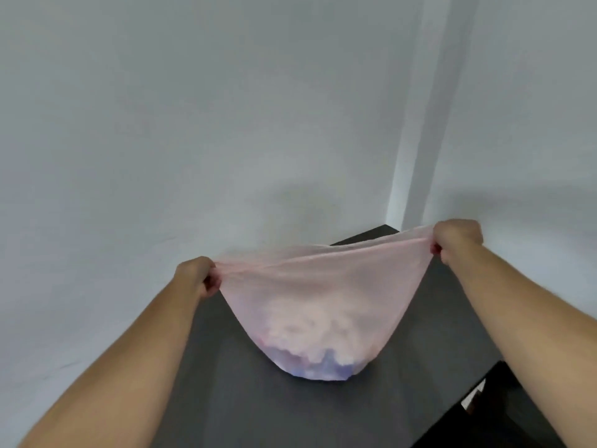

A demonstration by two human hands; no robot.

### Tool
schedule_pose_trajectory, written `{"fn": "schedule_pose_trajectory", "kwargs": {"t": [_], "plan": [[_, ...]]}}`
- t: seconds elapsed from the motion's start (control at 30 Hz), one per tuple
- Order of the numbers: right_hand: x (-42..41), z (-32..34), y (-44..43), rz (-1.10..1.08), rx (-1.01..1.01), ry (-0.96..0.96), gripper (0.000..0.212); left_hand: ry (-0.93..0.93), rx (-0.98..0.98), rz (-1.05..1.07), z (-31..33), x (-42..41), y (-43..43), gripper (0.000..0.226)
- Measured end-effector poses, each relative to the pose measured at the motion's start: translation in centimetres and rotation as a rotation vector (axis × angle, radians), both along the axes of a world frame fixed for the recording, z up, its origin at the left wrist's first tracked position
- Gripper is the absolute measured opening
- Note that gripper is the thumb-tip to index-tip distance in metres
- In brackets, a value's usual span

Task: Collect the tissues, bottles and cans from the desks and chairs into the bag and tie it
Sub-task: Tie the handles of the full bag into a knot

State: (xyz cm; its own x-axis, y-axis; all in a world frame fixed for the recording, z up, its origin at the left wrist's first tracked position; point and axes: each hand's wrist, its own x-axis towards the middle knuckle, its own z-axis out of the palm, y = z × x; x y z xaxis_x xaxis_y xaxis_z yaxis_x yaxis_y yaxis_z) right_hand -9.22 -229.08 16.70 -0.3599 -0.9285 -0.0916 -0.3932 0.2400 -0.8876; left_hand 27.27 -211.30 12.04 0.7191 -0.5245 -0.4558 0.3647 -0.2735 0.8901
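Head camera view, looking down over two bare forearms reaching forward above a dark grey desk (232, 399) set against a pale wall (161, 124). On the left, the left hand (197, 274) is closed in a fist, pinching one top corner of a thin, translucent pink plastic bag (323, 286). Between the hands, the bag's top edge is pulled taut and slopes up toward the right. Its rounded bottom rests on the desk, bulging with crumpled white tissues (307, 328) and something bluish at the base that is too blurred to identify. On the right, the right hand (457, 239) is likewise clenched shut around the bag's other top corner, held higher and nearer the wall corner. At the lower right, beyond the desk's edge, a darker surface shows.
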Motion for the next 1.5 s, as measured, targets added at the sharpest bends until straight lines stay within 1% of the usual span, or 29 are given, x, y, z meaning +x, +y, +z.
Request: {"fn": "schedule_pose_trajectory", "kwargs": {"t": [0.03,0.07,0.1,0.17,0.27,0.33,0.47,0.57,0.63,0.67,0.7,0.73,0.77,0.8,0.83,0.87,0.9,0.93,1.0,1.07,1.1,1.13,1.17,1.23,1.27,1.3,1.37,1.47,1.5], "plan": [[-0.7,-0.4,0.5,0.016,-0.038,0.194,0.012,-0.062,0.038,0.020,0.0,0.0,0.9,0.026],[-1.4,-0.8,1.2,0.058,-0.077,0.351,0.016,-0.140,0.077,0.036,0.0,-0.3,2.0,0.023],[-1.7,-1.2,1.8,0.121,-0.104,0.479,0.022,-0.218,0.112,0.040,0.0,-0.5,2.9,0.021],[-1.7,-1.9,3.0,0.233,-0.101,0.640,0.028,-0.339,0.194,-0.011,0.0,-0.9,4.4,0.019],[-1.4,-1.2,4.0,0.310,-0.027,0.686,0.018,-0.389,0.241,-0.179,0.7,-1.5,6.1,0.025],[-1.7,-0.4,3.9,0.335,-0.023,0.680,0.010,-0.364,0.232,-0.214,1.9,-1.7,7.3,0.030],[-2.2,1.2,4.7,0.286,-0.054,0.569,0.021,-0.400,0.216,-0.181,3.2,-1.3,8.6,0.037],[-1.4,2.5,7.0,0.250,-0.064,0.595,0.021,-0.375,0.130,-0.153,3.4,-2.5,8.7,0.030],[0.6,3.4,9.3,0.328,-0.200,0.680,0.022,-0.325,0.072,-0.177,3.8,-3.8,8.5,0.031],[2.1,3.6,10.6,0.448,-0.321,0.682,0.024,-0.303,0.043,-0.203,4.0,-4.5,8.2,0.034],[3.8,3.6,12.0,0.634,-0.425,0.667,0.033,-0.282,0.018,-0.227,4.2,-5.2,8.0,0.037],[5.7,3.3,13.5,0.851,-0.481,0.657,0.056,-0.273,-0.004,-0.242,4.3,-5.7,8.0,0.038],[7.6,2.8,14.9,1.053,-0.462,0.685,0.086,-0.275,-0.025,-0.257,4.5,-6.2,7.9,0.039],[9.4,2.0,16.2,1.191,-0.418,0.764,0.112,-0.282,-0.044,-0.273,4.7,-6.6,8.0,0.040],[11.0,0.8,17.1,1.255,-0.390,0.866,0.128,-0.292,-0.056,-0.293,5.0,-6.8,8.2,0.040],[12.0,-0.7,17.6,1.259,-0.379,0.971,0.136,-0.302,-0.067,-0.309,5.3,-6.9,8.5,0.040],[13.0,-2.3,18.0,1.231,-0.367,1.039,0.135,-0.309,-0.082,-0.323,5.5,-6.8,8.9,0.040],[13.7,-3.7,18.2,1.189,-0.346,1.074,0.127,-0.312,-0.097,-0.342,5.6,-6.7,9.1,0.041],[14.1,-5.7,18.4,1.064,-0.319,1.077,0.093,-0.313,-0.118,-0.373,5.5,-6.1,9.7,0.040],[13.8,-6.1,17.7,0.962,-0.382,1.071,0.053,-0.333,-0.154,-0.392,5.0,-5.7,10.3,0.033],[13.5,-5.9,17.2,0.930,-0.395,1.047,0.041,-0.387,-0.167,-0.391,4.4,-5.4,10.5,0.022],[13.3,-5.7,16.8,0.907,-0.393,1.001,0.035,-0.461,-0.159,-0.381,3.4,-5.1,10.7,0.016],[13.1,-5.4,16.3,0.889,-0.393,0.942,0.032,-0.541,-0.121,-0.399,2.3,-5.0,11.0,0.040],[13.0,-4.9,15.9,0.871,-0.377,0.820,0.028,-0.574,-0.074,-0.540,-0.3,-5.5,11.1,0.097],[13.0,-4.7,16.0,0.881,-0.369,0.761,0.026,-0.573,-0.072,-0.622,-1.7,-5.9,10.8,0.113],[13.1,-4.6,16.1,0.901,-0.367,0.723,0.024,-0.584,-0.089,-0.671,-2.8,-6.7,10.2,0.119],[13.1,-4.5,16.4,0.948,-0.365,0.707,0.017,-0.587,-0.162,-0.634,-4.3,-8.0,8.4,0.104],[12.8,-6.0,16.4,0.995,-0.389,0.611,0.026,-0.472,-0.306,-0.461,-3.3,-10.6,5.9,0.058],[12.6,-6.8,16.6,1.019,-0.407,0.561,0.021,-0.412,-0.305,-0.356,-2.9,-11.3,5.3,0.047]]}}
